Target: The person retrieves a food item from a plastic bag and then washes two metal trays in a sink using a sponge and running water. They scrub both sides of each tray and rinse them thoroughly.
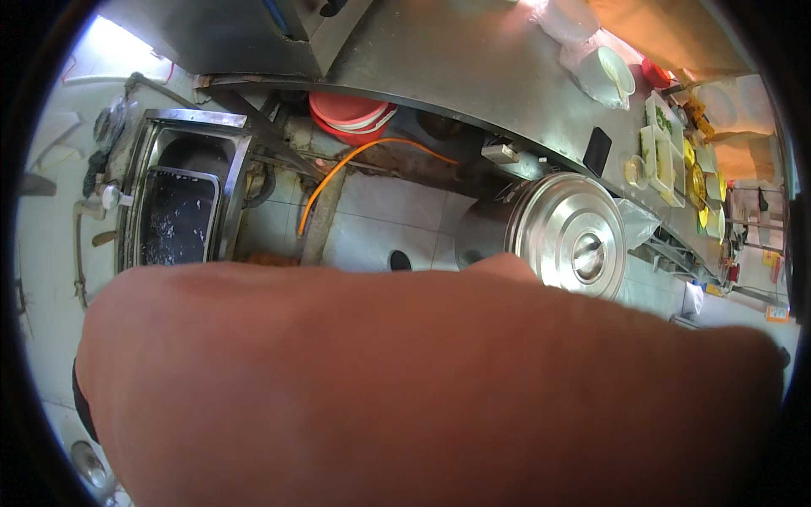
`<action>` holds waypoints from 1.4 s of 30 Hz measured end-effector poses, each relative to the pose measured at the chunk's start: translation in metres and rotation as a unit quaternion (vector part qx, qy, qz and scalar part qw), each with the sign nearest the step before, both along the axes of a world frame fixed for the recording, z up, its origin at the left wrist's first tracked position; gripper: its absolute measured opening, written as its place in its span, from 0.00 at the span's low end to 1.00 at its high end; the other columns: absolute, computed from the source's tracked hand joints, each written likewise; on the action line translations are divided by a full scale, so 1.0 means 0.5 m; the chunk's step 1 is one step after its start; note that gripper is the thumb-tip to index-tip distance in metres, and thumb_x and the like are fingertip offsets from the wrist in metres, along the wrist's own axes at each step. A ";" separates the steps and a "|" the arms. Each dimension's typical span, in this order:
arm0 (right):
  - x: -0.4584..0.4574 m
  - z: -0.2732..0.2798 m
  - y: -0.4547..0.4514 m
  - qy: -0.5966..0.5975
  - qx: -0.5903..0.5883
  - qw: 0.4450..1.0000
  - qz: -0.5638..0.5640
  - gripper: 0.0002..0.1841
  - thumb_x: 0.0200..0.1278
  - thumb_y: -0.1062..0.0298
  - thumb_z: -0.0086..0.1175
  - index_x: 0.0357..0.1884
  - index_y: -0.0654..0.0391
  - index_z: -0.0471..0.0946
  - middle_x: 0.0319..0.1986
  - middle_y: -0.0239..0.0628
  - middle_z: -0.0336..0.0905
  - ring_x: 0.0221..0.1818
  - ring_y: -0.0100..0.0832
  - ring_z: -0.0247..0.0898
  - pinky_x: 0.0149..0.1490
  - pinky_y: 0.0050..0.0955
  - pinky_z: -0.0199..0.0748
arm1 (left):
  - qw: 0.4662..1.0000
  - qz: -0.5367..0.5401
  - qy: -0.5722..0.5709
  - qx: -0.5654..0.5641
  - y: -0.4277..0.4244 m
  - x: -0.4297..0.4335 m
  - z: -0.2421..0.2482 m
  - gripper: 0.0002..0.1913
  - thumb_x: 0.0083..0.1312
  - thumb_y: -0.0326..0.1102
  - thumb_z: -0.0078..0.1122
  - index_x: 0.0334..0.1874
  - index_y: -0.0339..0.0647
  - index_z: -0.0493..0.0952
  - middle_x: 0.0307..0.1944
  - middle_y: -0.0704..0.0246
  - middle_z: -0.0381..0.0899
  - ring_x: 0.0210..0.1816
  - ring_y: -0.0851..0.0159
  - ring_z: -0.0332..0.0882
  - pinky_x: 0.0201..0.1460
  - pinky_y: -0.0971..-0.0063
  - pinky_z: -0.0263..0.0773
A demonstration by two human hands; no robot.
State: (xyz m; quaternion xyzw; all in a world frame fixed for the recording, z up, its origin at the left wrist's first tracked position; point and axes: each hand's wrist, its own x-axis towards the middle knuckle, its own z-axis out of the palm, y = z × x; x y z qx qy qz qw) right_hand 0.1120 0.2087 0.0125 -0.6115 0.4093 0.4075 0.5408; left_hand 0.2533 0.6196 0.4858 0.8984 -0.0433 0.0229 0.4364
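A bare hand or forearm, very close to the camera and blurred, fills the lower half of the view. I cannot tell whether it belongs to my left or right side. Its fingers cannot be made out, nor whether they hold anything. My other hand is not seen. Just past its upper edge stands a large stainless steel pot with a lid, partly hidden behind the skin. To the left, a steel sink has a dark metal tray in it, wet or flecked with white; their lower ends are covered.
A steel counter crosses the top, bearing a black phone, a stack of white bowls in plastic and food containers. Beneath it are red basins and an orange hose reaching over the tiled floor.
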 end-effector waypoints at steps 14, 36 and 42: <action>-0.324 -0.032 -0.047 0.103 0.120 0.965 -0.208 0.23 0.66 0.67 0.61 0.61 0.62 0.74 0.48 0.43 0.81 0.46 0.42 0.81 0.43 0.40 0.79 | 0.999 0.031 -0.009 0.008 0.193 0.055 -0.129 0.16 0.66 0.28 0.60 0.56 0.35 0.80 0.33 0.62 0.87 0.32 0.66 0.84 0.36 0.71 0.76; -0.055 -0.158 0.127 0.093 -0.045 0.993 0.048 0.17 0.73 0.61 0.56 0.55 0.62 0.79 0.45 0.40 0.84 0.39 0.34 0.83 0.40 0.32 0.80 | 0.995 -0.097 -0.028 0.005 0.235 0.126 -0.285 0.15 0.69 0.30 0.57 0.56 0.41 0.81 0.36 0.61 0.87 0.32 0.63 0.83 0.34 0.69 0.76; -0.017 -0.317 0.149 0.069 -0.059 0.995 0.040 0.17 0.73 0.62 0.56 0.56 0.62 0.78 0.45 0.41 0.84 0.39 0.35 0.84 0.40 0.33 0.80 | 0.992 -0.093 -0.085 -0.004 0.293 0.160 -0.503 0.15 0.69 0.30 0.56 0.56 0.42 0.81 0.37 0.61 0.87 0.32 0.62 0.83 0.33 0.69 0.76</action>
